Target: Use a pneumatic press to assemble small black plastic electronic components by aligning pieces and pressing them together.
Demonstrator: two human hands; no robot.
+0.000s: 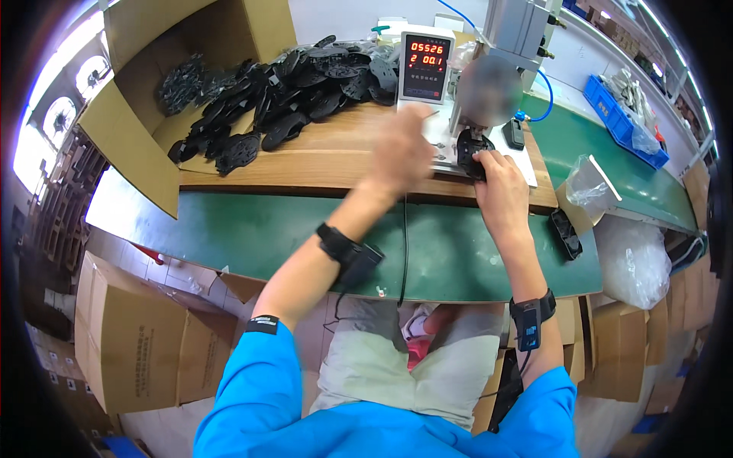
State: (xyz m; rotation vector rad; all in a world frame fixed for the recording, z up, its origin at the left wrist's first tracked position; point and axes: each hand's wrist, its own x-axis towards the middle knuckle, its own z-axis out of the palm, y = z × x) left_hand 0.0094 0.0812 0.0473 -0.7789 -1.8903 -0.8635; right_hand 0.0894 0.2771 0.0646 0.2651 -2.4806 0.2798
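Black part (472, 153) sits at the foot of the press (519, 38), on the white base plate (521, 169), directly under the head. Right hand (500, 187), on the near side of the press, has its fingers bent over the part's near edge, seems to pinch it; thumb mostly out of sight, so how firm is unclear. Probably held there to keep the part square and the fingers short of the press head. Left hand (405, 149), left of the press and apart from the part, is smeared by blur; can't tell if its fingers are spread or pinching something. A thin dark line near its fingertips can't be identified.

Counter box (425, 72) with red digits stands just left of the press, presumably turned for easy reading. Heap of black parts (340, 69) lies farther left of the press, spilling from the open carton (126, 153), likely so the left side can feed from it. Dark block (514, 134) sits just right of the press foot; purpose unclear.

Hard to see: round blurred patch covers the press front; press top is cut off by the frame; part's underside and far end hidden.
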